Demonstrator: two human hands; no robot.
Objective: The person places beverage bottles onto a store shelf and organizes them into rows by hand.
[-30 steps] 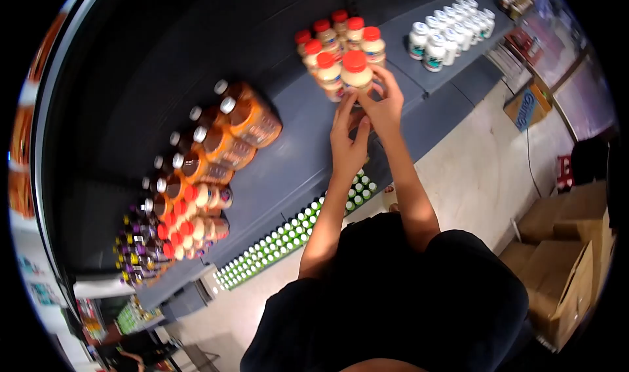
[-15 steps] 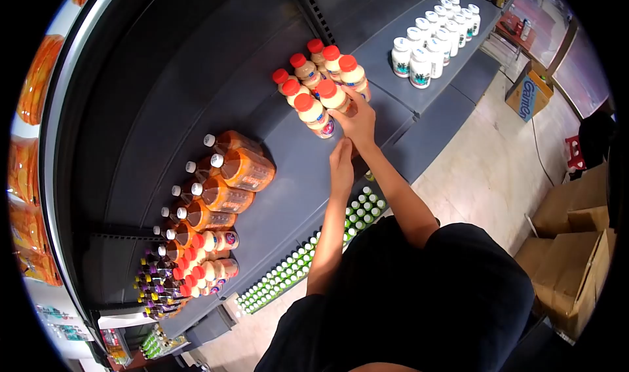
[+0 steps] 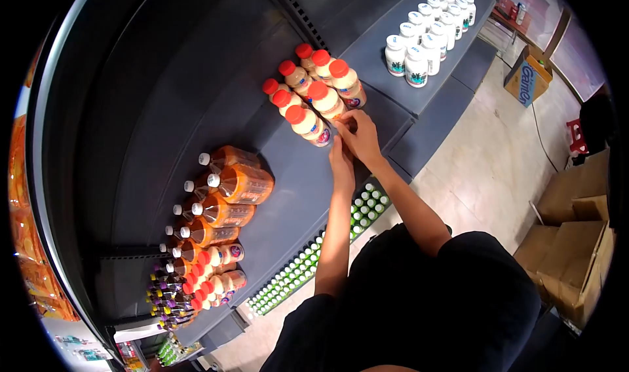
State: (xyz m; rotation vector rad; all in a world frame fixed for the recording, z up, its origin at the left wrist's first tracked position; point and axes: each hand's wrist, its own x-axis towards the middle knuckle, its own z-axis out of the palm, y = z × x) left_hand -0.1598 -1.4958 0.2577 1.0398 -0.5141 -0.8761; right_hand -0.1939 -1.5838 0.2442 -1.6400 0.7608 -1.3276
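Observation:
Several red-capped bottles with cream-coloured contents stand grouped on the dark shelf [image 3: 288, 175]. My right hand [image 3: 359, 135] is at the lower part of the front middle bottle [image 3: 327, 101], its fingers bent around something small or the bottle's base; the contact is hard to make out. Just below it, my left hand [image 3: 341, 159] is close to the right fingertips, near the shelf's front edge, and its fingers are partly hidden. Another red-capped bottle [image 3: 308, 126] stands left of the hands.
Large orange bottles [image 3: 244, 185] and more red-capped bottles [image 3: 230, 253] stand to the left. White bottles [image 3: 416, 67] are at the upper right. Green-packed bottles with white caps [image 3: 301, 267] sit lower down. Cardboard boxes [image 3: 557, 257] lie on the floor at right.
The bottle my hands held a second ago now stands in the front of the group. My right hand has slid down from its upper part towards its base. The view has shifted.

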